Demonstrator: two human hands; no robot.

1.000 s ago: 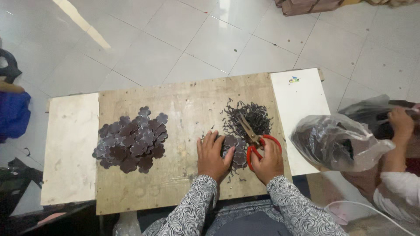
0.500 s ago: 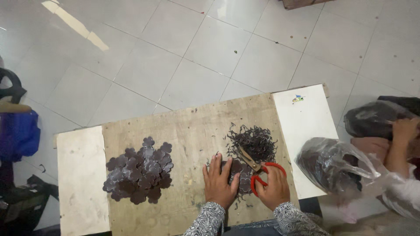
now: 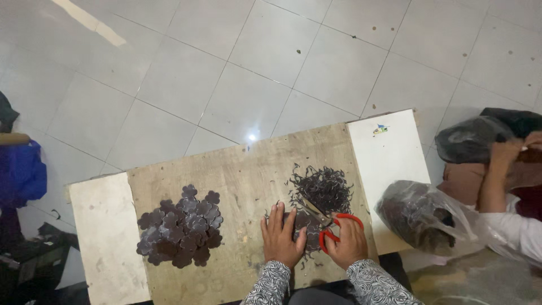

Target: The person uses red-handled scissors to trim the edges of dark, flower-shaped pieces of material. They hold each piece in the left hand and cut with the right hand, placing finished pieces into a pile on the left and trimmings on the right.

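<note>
While my head has tipped further up since a moment ago, so that more floor [image 3: 316, 62] shows and the board [image 3: 248, 169] sits lower in view, my 2 hands have stayed at the same spot near its front edge. My left hand [image 3: 281, 238] lies flat, fingers spread, pressing on a dark cut-out [image 3: 309, 227] that I can see only in part beside and under my fingers. My right hand [image 3: 349, 244] is closed through the red loops of the scissors [image 3: 330, 225]; the blades point up and left, toward the scrap heap, and look only slightly parted, though I cannot tell whether they bite the piece.

That cut-out is dark brown, thin and flat, with a lobed, flower-like edge, and it lies between my hands on the bare wood, just below the scraps [image 3: 323, 189]. These are a loose tangle of thin dark curls, touching the scissor tips. Well apart to my left sits a pile [image 3: 182, 232] of the same lobed shapes, overlapping in a flat heap, as it did before.

White panels [image 3: 389, 169] flank the wood at both ends. Off the right end a clear bag [image 3: 422, 216] with dark contents rests against the board's corner, and beyond it another person's hand [image 3: 505, 152] touches a darker bag [image 3: 468, 141]. Blue cloth [image 3: 22, 172] shows at the far left.
</note>
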